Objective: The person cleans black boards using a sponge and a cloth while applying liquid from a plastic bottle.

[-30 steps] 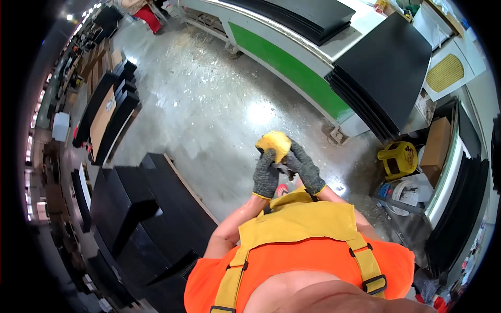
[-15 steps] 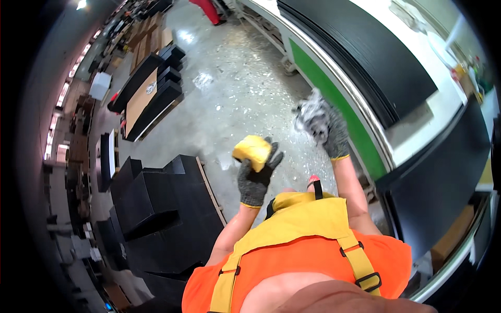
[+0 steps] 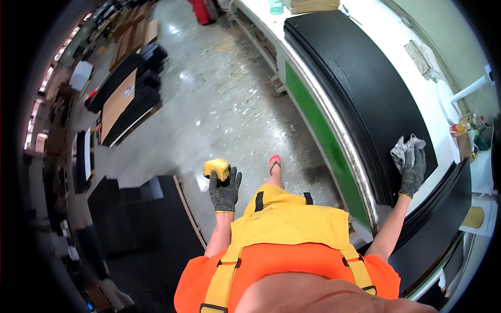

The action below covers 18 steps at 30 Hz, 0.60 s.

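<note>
My left hand (image 3: pixel 224 194), in a dark grey knitted glove, grips a yellow sponge (image 3: pixel 215 168) between thumb and palm. It hangs above the floor to the left of my body, its other fingers stretched upward. In a matching glove, my right hand (image 3: pixel 413 175) presses a crumpled grey-white rag (image 3: pixel 403 151) onto the near right end of a black panel (image 3: pixel 360 78). This panel lies on top of a stack along the edge of a white worktable (image 3: pixel 441 156). The rag's lower part is hidden under my fingers.
More black panels (image 3: pixel 433 229) lean in a stack near my right arm. At left stand large black pieces (image 3: pixel 141 224) and a pallet of black parts (image 3: pixel 125 101). A white stand (image 3: pixel 451 101) and bottles (image 3: pixel 472 125) sit at the right. Farther off is a person's red trouser leg (image 3: pixel 201 11).
My right hand has swung right with the rag, from beside the table onto the black panel. My left hand has lowered leftward, still holding the sponge. The view has shifted toward the table.
</note>
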{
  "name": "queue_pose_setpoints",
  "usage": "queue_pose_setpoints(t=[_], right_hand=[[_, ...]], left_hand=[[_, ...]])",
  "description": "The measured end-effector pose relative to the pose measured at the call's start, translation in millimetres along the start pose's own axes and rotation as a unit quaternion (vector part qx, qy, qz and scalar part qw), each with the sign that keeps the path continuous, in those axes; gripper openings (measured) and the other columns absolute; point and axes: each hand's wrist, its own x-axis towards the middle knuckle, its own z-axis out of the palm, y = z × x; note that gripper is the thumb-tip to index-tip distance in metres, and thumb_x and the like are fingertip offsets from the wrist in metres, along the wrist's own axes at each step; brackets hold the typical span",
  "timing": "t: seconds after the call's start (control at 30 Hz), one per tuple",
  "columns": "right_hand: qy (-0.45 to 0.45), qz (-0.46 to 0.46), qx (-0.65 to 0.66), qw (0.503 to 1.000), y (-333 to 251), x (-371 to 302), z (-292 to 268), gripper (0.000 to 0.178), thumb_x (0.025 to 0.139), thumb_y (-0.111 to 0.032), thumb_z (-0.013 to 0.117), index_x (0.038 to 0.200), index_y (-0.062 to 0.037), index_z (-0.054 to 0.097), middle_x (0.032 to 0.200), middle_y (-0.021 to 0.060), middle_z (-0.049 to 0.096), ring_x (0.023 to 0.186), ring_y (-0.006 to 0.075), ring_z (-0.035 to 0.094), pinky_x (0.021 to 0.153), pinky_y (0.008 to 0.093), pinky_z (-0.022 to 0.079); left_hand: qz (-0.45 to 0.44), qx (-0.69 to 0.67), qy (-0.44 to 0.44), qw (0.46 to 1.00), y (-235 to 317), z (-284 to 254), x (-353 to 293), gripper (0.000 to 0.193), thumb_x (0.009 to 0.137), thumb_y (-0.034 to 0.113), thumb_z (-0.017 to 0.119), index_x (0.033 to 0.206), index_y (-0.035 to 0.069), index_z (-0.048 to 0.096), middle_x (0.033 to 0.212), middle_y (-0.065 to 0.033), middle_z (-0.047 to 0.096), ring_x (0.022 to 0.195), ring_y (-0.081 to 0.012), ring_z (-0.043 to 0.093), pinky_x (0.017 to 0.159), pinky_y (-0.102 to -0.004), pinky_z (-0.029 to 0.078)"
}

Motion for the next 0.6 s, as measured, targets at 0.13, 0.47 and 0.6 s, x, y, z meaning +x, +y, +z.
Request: queue_pose_setpoints(t=[0.13,0.47,0.6], right_hand=[[0.030,0.110,-0.129,0.985,-31,10,0,0.054,0.092,-0.040,0.062,0.132,-0.0055,0.057,0.130,0.0226,0.057,0.123,0.0364,0.053,0.103,0.0418,0.040],[-0.010,0.270,-0.338,0.902,-81,102,50,0.052,0.094,-0.050,0.049,0.128,-0.0127,0.062,0.110,0.0204,0.066,0.104,0.0387,0.062,0.090,0.0488,0.047],[0.015,0.138,-0.335,0.932,-77,183,108,0.046,0.095,-0.047,0.050,0.123,-0.0127,0.064,0.102,0.0180,0.069,0.093,0.0354,0.065,0.082,0.0465,0.050]], left_hand=[[-0.049,0.006,-0.076,0.996,-5,75,98,0.045,0.089,0.034,0.067,0.125,0.009,0.058,0.117,-0.0120,0.065,0.113,-0.0342,0.058,0.103,-0.0564,0.040],[-0.194,0.054,-0.149,0.968,-77,232,252,0.049,0.089,0.024,0.068,0.131,0.004,0.052,0.127,-0.0191,0.059,0.119,-0.0388,0.055,0.106,-0.0578,0.039],[-0.192,0.064,-0.130,0.971,-101,264,263,0.050,0.089,0.021,0.068,0.131,0.002,0.051,0.126,-0.0203,0.058,0.117,-0.0418,0.054,0.104,-0.0600,0.040]])
